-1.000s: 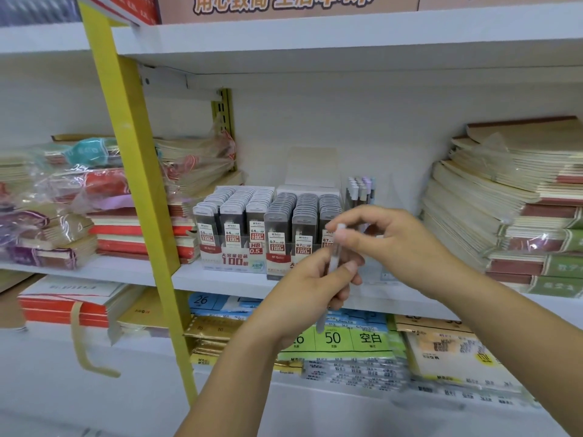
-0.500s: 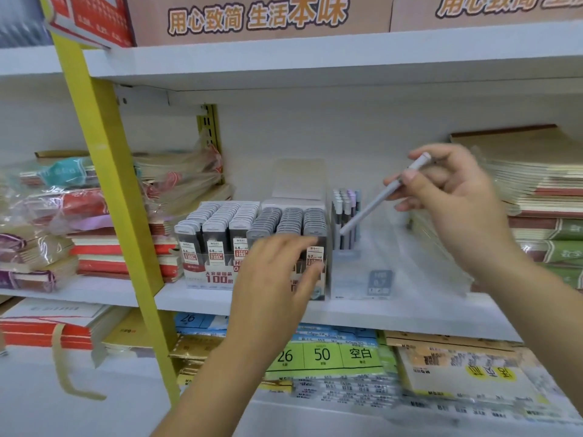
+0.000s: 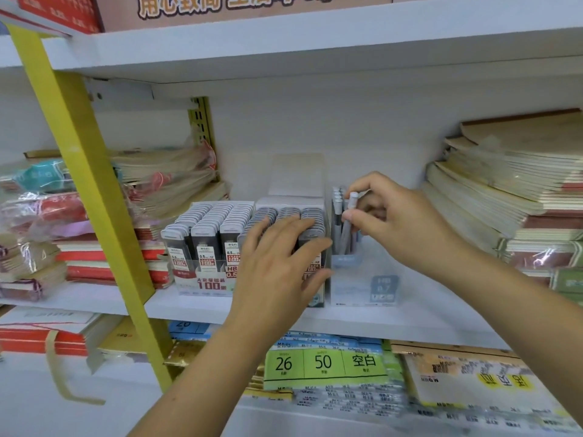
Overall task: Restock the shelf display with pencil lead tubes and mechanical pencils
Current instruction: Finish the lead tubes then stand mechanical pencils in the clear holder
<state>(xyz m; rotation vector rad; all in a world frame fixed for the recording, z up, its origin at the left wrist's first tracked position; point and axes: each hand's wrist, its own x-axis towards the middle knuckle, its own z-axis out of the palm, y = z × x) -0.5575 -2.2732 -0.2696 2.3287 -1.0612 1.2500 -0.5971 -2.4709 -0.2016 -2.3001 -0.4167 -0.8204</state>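
Observation:
Rows of grey pencil lead tubes (image 3: 205,228) fill a display box on the middle shelf (image 3: 104,302). My left hand (image 3: 277,266) lies with spread fingers over the box's right rows and front. Beside it stands a clear pencil holder (image 3: 362,285) with several grey mechanical pencils (image 3: 337,209) upright at its back. My right hand (image 3: 397,222) pinches one grey mechanical pencil (image 3: 348,225) nearly upright, its lower end down in the holder among the others.
Stacks of notebooks (image 3: 511,197) rise on the right of the shelf and wrapped notebook packs (image 3: 56,216) on the left. A yellow upright (image 3: 88,190) slants across the left. Below are label pads (image 3: 325,362) and envelopes; another shelf hangs close overhead.
My right hand brought the pencil from a raised slant down to nearly upright in the holder. My left hand moved up onto the lead tube box.

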